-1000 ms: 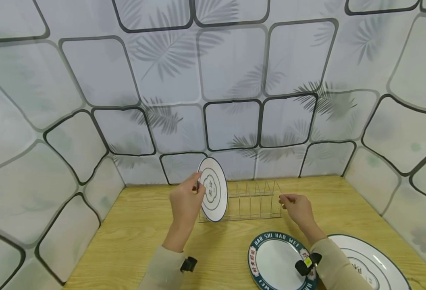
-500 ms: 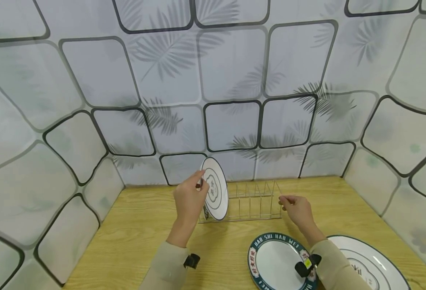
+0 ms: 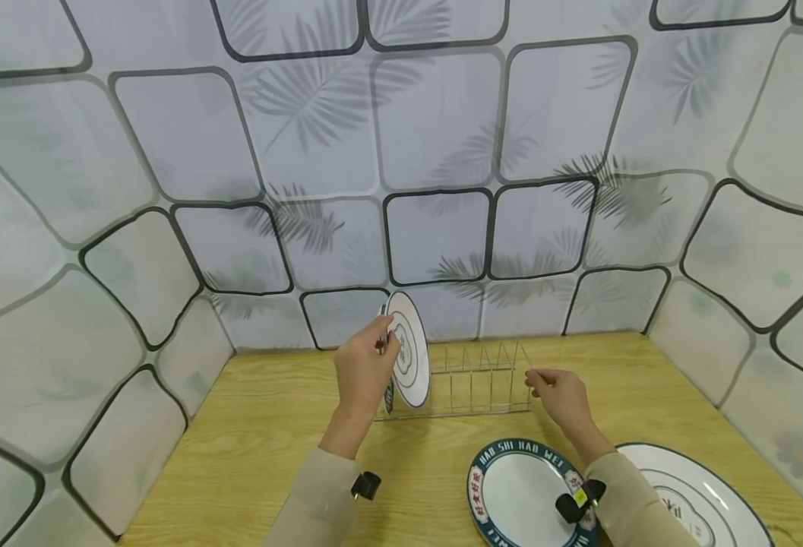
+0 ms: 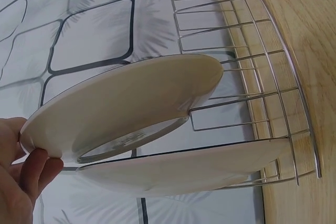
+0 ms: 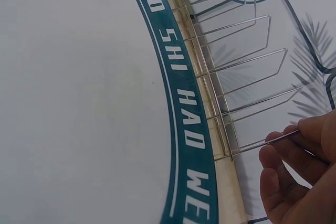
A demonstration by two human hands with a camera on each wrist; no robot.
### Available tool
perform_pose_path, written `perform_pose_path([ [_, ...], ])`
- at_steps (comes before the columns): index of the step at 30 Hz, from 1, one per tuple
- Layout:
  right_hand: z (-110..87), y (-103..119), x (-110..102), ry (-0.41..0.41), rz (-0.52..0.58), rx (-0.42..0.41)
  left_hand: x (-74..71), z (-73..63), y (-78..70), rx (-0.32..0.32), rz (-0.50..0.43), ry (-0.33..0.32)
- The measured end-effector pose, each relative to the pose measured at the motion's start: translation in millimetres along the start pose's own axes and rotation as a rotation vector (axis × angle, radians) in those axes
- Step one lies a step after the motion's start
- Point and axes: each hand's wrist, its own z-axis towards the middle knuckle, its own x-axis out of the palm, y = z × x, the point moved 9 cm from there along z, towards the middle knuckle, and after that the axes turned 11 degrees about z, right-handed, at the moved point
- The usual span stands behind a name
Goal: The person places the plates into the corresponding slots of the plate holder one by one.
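My left hand [image 3: 363, 372] pinches the left edge of a white plate [image 3: 409, 353] with a dark rim line and a printed centre. That plate is tilted above the left part of a wire dish rack [image 3: 476, 414]. Behind it, mostly hidden, a plate with a green patterned rim [image 3: 389, 396] stands at the rack's left end. The left wrist view has the held plate [image 4: 136, 95] leaning close to the standing plate [image 4: 184, 169], both seen from their undersides. Between thumb and fingers, my right hand [image 3: 561, 395] pinches the end wire at the rack's right side.
A plate with a green lettered rim [image 3: 524, 494] lies flat on the wooden table [image 3: 264, 448], near my right forearm. To its right lies a larger white plate [image 3: 709, 494], partly under the sleeve. Patterned cloth walls [image 3: 435, 235] enclose the table's back and sides.
The left hand has carried its plate slightly to the right, and the plate now shows more edge-on. The standing plate's rim has come into view behind it. My right hand stays put.
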Motion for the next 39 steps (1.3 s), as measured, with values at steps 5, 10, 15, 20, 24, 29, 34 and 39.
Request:
perform_pose_path([
  [5, 0.9, 0.7, -0.4, 0.0, -0.004, -0.004, 7.6, 2.9, 0.5, -0.02, -0.019, 0.041],
  [10, 0.6, 0.5, 0.7, 0.0, 0.004, 0.0, 12.7, 2.6, 0.2, -0.034, -0.039, 0.067],
  [15, -0.5, -0.9, 1.5, 0.0, 0.013, -0.005, 21.6, -0.9, -4.0, -0.011, -0.022, 0.097],
  [20, -0.5, -0.2, 2.8, 0.009, 0.005, -0.016, 30.7, -6.6, -4.8, 0.003, 0.012, 0.142],
  [24, 0.6, 2.1, 1.4, 0.011, 0.002, -0.015, 34.2, -5.9, -7.2, 0.02, 0.032, 0.145],
  [29, 1.3, 2.7, 0.9, 0.018, 0.008, -0.013, 38.8, -4.3, -9.7, 0.033, 0.053, 0.213],
  [34, 1.8, 3.1, 0.7, 0.021, 0.003, -0.016, 48.4, -5.3, -9.0, 0.002, 0.035, 0.368],
  [39, 1.5, 1.2, 1.0, 0.027, 0.015, -0.009, 58.4, -13.4, -2.7, -0.097, -0.048, 0.517],
])
